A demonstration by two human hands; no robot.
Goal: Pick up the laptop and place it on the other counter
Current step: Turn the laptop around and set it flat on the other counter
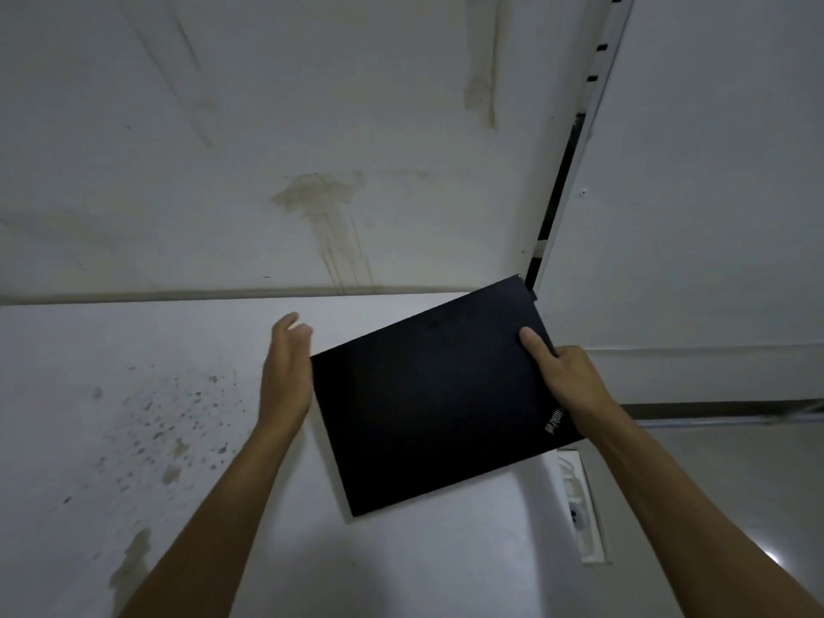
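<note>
1. The laptop [434, 394] is closed, black and flat-lidded, held above the white worktop [133, 439] and turned at an angle, its far corner pointing up toward the wall gap on the right.
2. The right hand [568, 379] grips the laptop's right edge: the thumb lies flat on the lid, and the other fingers go under the edge and are hidden, so this hand is clamped on the machine.
3. The left hand [285, 372] stands edge-on at the laptop's left side, palm facing the lid's edge. Its fingers [290, 325] are loosely apart and slightly curled, not closed around anything; whether the palm actually touches the edge I cannot tell.
4. A small silver logo [554, 421] sits on the lid near the right wrist, too blurred to read.
5. The worktop beneath is speckled with brownish spots [178, 421] on the left and has a larger stain near the left forearm.
6. The white wall [223, 127] behind carries yellow-brown streaks [330, 216] running down to the worktop's back edge.
7. A white socket strip [579, 510] is set into the worktop just beside the laptop's lower right corner, partly covered by it.
8. To the right a second white panel [713, 171] meets the wall at a dark vertical gap.
</note>
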